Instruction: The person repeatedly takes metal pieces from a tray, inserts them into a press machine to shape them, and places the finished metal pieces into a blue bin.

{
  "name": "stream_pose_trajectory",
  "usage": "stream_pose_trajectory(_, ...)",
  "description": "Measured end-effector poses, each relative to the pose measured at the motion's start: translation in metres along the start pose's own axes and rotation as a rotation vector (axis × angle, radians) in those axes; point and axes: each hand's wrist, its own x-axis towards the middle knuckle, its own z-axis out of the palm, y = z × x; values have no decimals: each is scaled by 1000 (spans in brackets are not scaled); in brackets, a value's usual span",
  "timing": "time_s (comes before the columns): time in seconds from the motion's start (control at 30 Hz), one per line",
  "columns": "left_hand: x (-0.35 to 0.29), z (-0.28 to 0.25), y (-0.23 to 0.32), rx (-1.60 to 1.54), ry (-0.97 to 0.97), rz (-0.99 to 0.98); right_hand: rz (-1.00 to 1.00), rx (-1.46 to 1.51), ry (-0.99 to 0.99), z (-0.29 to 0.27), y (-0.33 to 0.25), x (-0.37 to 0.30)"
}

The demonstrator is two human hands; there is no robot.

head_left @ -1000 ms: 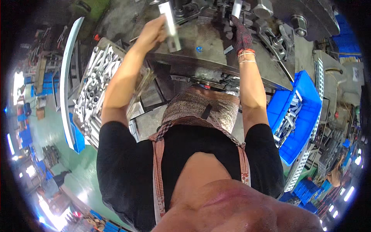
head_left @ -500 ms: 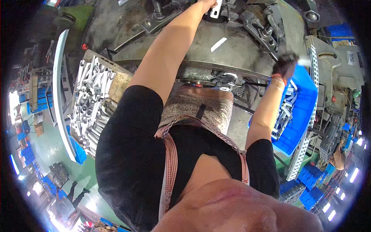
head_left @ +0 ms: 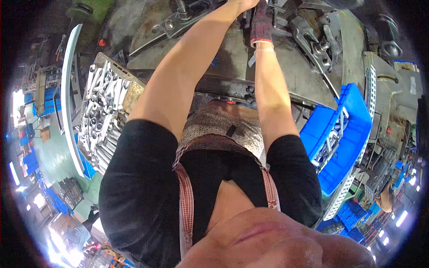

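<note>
At the top edge, over the metal worktable [head_left: 223, 60], my bare left hand [head_left: 245, 4] has its fingers curled in; the frame cuts off what they close on. Close beside it on the right is my right hand [head_left: 262, 27] in a dark red and black knit glove, its fingertips out of the frame. Dark metal fixture parts stand around both hands. A pale flat strip [head_left: 252, 60] lies on the table, partly behind my right wrist. To the left of my left arm, a tray [head_left: 136, 89] holds many grey wrench-shaped metal pieces [head_left: 105, 102].
On the right, a blue bin [head_left: 346, 149] holds more wrench-shaped pieces [head_left: 333, 138]. A bolted clamp bar [head_left: 172, 24] sits at the table's far left, and another clamp [head_left: 315, 42] at its right. A pale metal rail [head_left: 69, 102] stands beyond the tray.
My right hand has moved from above the blue bin, up and left, to beside my left hand. My left hand has shifted slightly right, and the silvery piece near it no longer shows clearly.
</note>
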Motion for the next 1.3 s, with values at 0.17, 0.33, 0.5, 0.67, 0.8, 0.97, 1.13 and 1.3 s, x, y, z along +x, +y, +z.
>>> stream_pose_trajectory(0.17, -15, -12, -2, 159, -21, 47, -301, -897, 38, -14, 24, -6)
stream_pose_trajectory(0.33, -14, -14, 15, 143, -70, 50, 78, -1285, 205, -56, 34, 25)
stream_pose_trajectory(0.5, -19, -23, 9, 34, -30, 105, -264, -1502, 72, -33, 27, 3)
stream_pose_trajectory(0.67, -33, -24, 15, 91, -11, 53, -319, -1489, 4, -38, 32, 10)
stream_pose_trajectory(0.8, -109, -57, -19, -52, 264, 223, -468, -1767, -89, -54, 38, -11)
stream_pose_trajectory(0.97, -259, -170, -155, -57, 465, -79, -170, -1194, 39, -98, 32, -17)
stream_pose_trajectory(1.13, -429, -229, -324, 417, -47, -1283, 35, -863, 25, -44, 16, -50)
stream_pose_trajectory(1.3, -438, -205, -340, 272, -315, -1299, 48, -713, 11, -80, 39, -33)
